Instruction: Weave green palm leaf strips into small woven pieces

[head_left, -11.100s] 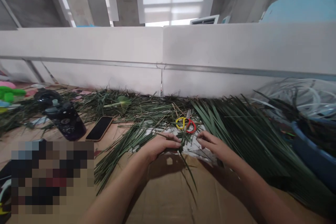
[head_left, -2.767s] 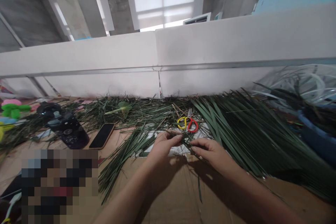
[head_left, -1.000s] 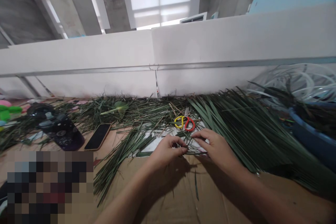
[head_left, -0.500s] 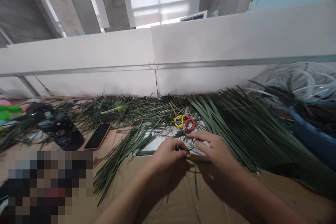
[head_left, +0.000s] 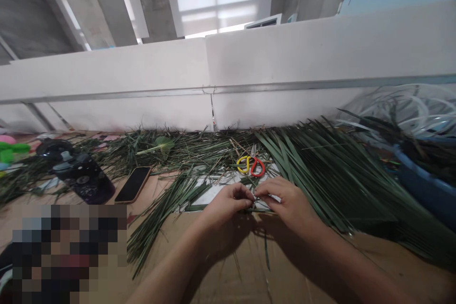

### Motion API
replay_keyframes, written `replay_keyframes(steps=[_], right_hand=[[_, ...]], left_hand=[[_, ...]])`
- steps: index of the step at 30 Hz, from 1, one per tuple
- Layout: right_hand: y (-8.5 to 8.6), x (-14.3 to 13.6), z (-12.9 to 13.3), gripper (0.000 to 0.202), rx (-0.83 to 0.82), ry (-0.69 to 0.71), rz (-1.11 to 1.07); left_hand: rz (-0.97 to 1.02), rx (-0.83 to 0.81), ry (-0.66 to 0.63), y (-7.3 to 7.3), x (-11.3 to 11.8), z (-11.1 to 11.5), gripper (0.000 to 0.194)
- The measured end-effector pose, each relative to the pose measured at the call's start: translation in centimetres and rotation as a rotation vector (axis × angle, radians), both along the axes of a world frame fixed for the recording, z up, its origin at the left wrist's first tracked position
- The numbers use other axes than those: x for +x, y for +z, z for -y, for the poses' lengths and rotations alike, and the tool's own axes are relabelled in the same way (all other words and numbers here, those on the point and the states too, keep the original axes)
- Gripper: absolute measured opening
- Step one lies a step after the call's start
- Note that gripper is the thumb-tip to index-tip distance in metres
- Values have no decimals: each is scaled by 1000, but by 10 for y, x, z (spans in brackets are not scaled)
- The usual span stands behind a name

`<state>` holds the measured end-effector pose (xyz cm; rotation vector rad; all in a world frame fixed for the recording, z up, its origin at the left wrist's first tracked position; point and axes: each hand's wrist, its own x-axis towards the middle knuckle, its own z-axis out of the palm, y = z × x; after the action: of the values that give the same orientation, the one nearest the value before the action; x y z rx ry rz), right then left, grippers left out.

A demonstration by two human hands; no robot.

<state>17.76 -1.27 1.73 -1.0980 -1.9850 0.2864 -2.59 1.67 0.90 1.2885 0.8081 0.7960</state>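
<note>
My left hand [head_left: 233, 200] and my right hand [head_left: 280, 195] meet at the middle, fingertips almost touching above the cardboard [head_left: 221, 275]. Both are closed in a pinch around thin green leaf strips [head_left: 263, 210], largely covered by the fingers. One narrow strip [head_left: 267, 249] lies below the hands on the cardboard. Just beyond them rest scissors [head_left: 251, 165] with one yellow and one red handle, blades pointing away. Left of my left hand lies a bundle of cut leaf strips [head_left: 160, 221]. Long green leaves [head_left: 320, 171] spread out to the right of my right hand.
A dark bottle [head_left: 83, 178] and a phone [head_left: 133, 184] are at the left. Leaf scraps [head_left: 199, 147] heap along the white partition [head_left: 142, 109]. A blue tub [head_left: 420, 180] and coiled clear tubing [head_left: 420, 109] occupy the right side. The lower left is pixelated.
My right hand's raised fingers have come down and curled inward, meeting the left fingertips. The left fingers have closed up slightly. The scissors and surrounding leaves have stayed put.
</note>
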Motion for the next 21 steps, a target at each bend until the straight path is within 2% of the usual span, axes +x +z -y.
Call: replay_keyframes(steps=[6,12,17,21], right_hand=[[1,-2,4,26,134,-61,122],[-4,-5,6,26,181,-79,153],[-4,-6,4,23,89,-56,-1],[-2,-5,2,22,-47,-135,-147]], left_hand=[[-25,-21,19,2,1,2,17],[-57,-34,13,-2,6,2,31],[-28,-13,69,-3,8,2,28],[53,-70,161,-4,9,3,29]])
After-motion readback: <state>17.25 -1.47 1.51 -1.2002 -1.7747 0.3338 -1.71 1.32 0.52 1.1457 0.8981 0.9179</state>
